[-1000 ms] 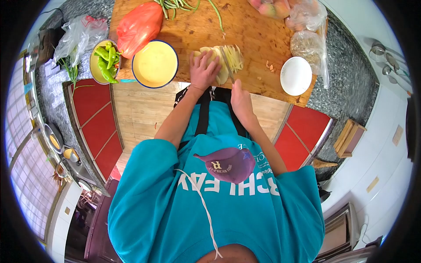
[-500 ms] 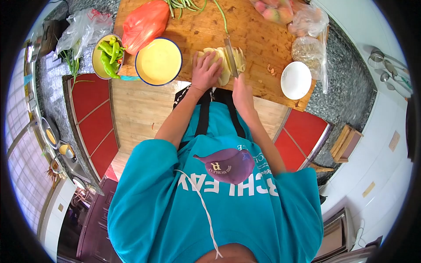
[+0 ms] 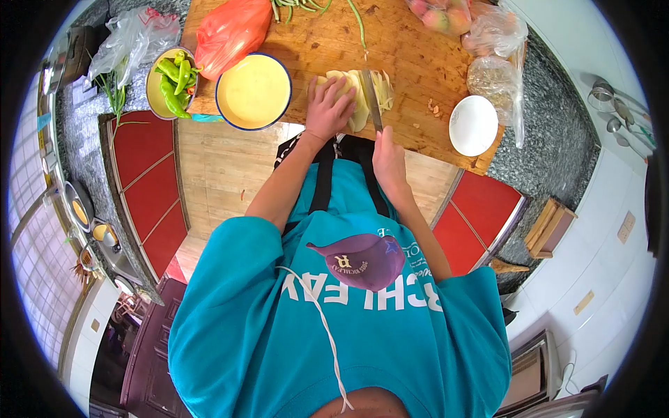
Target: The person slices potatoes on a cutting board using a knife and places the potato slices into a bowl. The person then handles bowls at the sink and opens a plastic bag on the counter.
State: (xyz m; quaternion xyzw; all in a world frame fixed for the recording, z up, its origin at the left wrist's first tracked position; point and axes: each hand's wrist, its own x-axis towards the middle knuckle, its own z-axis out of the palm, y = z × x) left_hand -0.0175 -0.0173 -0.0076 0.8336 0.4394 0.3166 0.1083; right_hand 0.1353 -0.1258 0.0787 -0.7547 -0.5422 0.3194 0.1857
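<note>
At upper centre, the spread left hand (image 3: 330, 108) is partly hiding slices (image 3: 359, 111); the right hand (image 3: 389, 161) is gripping a knife (image 3: 373, 101). Beans (image 3: 297, 5) are leaving the top edge.

A kitchen, apparently; a wooden counter (image 3: 425, 63) across the top of the frame bears green peppers (image 3: 174, 87) in a bowl; ladles (image 3: 613, 111) hang at upper right; red cabinets (image 3: 148, 181) stand below stone worktops (image 3: 554, 132).

The kitchen knife (image 3: 373, 102) and right hand (image 3: 389, 159) have slid toward six o'clock, widening the tip's gap from that long bean (image 3: 359, 24).
</note>
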